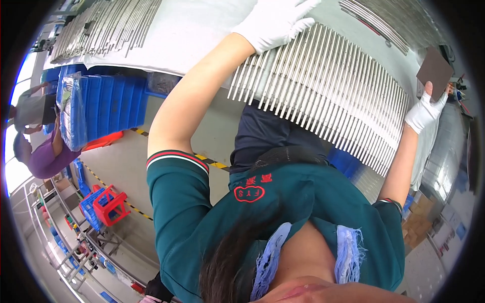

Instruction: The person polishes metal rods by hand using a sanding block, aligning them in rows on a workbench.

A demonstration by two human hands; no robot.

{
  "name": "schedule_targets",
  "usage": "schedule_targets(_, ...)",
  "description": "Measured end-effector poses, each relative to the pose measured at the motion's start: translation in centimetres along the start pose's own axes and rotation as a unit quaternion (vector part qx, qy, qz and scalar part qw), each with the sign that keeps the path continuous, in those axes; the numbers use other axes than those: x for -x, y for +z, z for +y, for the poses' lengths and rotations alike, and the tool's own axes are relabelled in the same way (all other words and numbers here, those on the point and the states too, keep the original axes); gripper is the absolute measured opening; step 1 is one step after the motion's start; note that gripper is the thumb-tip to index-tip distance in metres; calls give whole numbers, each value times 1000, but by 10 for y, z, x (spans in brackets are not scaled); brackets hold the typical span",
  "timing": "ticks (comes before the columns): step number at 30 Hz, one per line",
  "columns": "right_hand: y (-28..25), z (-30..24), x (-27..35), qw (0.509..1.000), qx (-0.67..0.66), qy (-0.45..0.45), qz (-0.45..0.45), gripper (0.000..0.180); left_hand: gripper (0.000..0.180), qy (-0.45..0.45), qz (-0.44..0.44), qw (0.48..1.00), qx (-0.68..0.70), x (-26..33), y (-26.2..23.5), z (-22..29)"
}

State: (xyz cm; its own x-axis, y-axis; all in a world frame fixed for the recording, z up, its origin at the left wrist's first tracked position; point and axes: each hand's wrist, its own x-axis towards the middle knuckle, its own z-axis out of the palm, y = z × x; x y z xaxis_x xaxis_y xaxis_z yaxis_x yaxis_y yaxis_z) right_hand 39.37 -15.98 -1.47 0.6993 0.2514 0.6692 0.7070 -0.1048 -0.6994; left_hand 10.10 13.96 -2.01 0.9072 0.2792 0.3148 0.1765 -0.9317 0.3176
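A long row of thin silvery metal rods (333, 83) lies side by side on the table in front of me, their near ends jutting past its edge. My left hand (275, 22), in a white glove, rests at the far left end of this row with its fingers stretched out and apart. Off to the right, my right hand (427, 112) wears a white glove with bare fingertips. It grips a dark brown, flat square sheet (435, 69) by its lower edge, thumb on the face towards me. The sheet is held up beyond the row's right end.
More metal rods (108, 28) lie at the table's far left, and a small bundle (376, 25) lies at the back right. White cloth (187, 30) covers the table. Blue crates (108, 101) stand below on the left, near a red stool (111, 206). Another person (48, 156) works at far left.
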Motion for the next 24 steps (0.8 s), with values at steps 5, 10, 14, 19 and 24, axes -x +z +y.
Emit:
schedule_targets(5, 4, -8, 0, 999, -26, 9, 18, 61, 56, 47, 49, 997, 31, -2, 5, 3)
schedule_targets(10, 6, -14, -4, 967, -213, 123, 72, 54, 53, -77, 27, 996, -30, 24, -17, -35)
schedule_targets(14, 6, -12, -3, 980, -154, 84, 92, 53, 53, -36, 67, 991, -110, 28, -34, -51)
schedule_targets(19, 5, -2, -3, 994, -63, 19, 92, 62, 56, 95, 57, 988, -111, -2, -7, -3)
schedule_targets(24, 5, 2, -3, 990, -101, 34, 94, 62, 60, 146, 84, 986, 5, -36, 33, 45)
